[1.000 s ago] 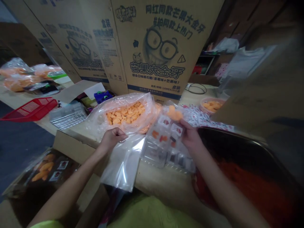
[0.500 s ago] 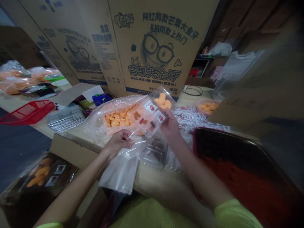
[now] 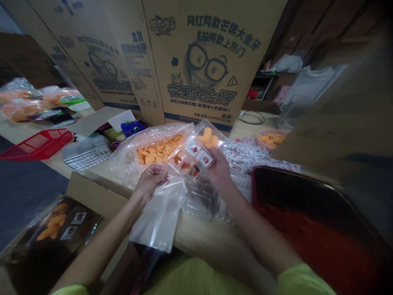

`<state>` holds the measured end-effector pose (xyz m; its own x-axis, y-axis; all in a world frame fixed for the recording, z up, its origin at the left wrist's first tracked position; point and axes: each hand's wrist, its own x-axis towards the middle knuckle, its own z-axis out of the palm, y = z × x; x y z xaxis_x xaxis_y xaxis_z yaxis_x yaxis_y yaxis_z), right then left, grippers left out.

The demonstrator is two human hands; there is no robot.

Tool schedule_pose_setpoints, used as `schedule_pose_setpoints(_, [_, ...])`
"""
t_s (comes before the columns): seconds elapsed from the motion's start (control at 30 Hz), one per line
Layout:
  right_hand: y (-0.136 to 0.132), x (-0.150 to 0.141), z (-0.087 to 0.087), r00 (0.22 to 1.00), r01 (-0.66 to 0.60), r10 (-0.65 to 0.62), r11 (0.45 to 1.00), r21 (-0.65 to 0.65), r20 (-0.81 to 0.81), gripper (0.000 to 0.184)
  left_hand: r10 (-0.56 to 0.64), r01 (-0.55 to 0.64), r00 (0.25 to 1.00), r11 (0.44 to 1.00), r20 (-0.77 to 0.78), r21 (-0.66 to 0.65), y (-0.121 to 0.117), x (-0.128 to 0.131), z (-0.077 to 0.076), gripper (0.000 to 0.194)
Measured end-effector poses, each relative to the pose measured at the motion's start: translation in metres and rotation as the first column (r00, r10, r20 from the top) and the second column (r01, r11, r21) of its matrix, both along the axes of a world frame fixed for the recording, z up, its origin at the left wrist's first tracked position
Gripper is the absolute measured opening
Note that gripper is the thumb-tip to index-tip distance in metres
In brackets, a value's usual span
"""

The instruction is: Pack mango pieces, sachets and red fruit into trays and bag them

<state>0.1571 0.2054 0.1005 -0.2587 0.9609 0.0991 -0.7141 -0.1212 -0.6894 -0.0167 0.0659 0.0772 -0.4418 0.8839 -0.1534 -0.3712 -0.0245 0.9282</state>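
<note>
My right hand (image 3: 219, 164) is closed on the right side of a clear compartment tray (image 3: 218, 133), which is tilted up over the table. In the tray lie orange candies (image 3: 208, 138), two white printed sachets (image 3: 199, 154) and small red and brown gummy-like pieces (image 3: 184, 165). My left hand (image 3: 151, 178) pinches the edge of a clear plastic bag (image 3: 172, 185), whose film reaches toward the tray's lower left end. Below my left hand, more flat plastic bags (image 3: 156, 223) hang over the table edge. Empty clear trays (image 3: 199, 200) lie under my right hand.
Behind the tray sits a big bag of orange candies (image 3: 158, 150). Loose sachets (image 3: 245, 153) are heaped to the right, near a candy bowl (image 3: 272, 138). A dark tub (image 3: 276, 180) stands right, a carton with filled packs (image 3: 55, 229) lower left. Tall printed cartons (image 3: 211, 90) rise behind.
The tray in my right hand has come slightly down and left, toward the bag film. My left hand has shifted slightly up and left, its fingers pinched closer together.
</note>
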Motion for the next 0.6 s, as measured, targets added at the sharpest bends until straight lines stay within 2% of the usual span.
schedule_pose_setpoints(0.1, [0.000,0.002,-0.002,0.999,-0.025,0.025,0.999,0.020,0.023,0.019,0.055,-0.054,0.998,0.999,-0.034,0.005,0.002,-0.004,-0.007,0.048])
schedule_pose_setpoints(0.27, [-0.001,-0.001,-0.006,0.997,-0.044,0.044,0.999,-0.002,0.057,0.020,0.023,-0.024,0.991,1.000,-0.133,-0.009,0.005,-0.005,-0.015,0.048])
schedule_pose_setpoints(0.43, [-0.001,0.000,-0.002,0.990,-0.083,0.082,0.997,0.000,0.113,0.022,-0.011,0.012,0.989,1.000,-0.148,0.006,0.003,-0.005,-0.013,0.045])
schedule_pose_setpoints(0.6, [-0.001,0.003,-0.002,0.989,-0.092,0.091,0.996,0.002,0.121,0.025,0.037,-0.032,0.985,0.999,-0.167,0.035,0.003,-0.010,-0.009,0.048])
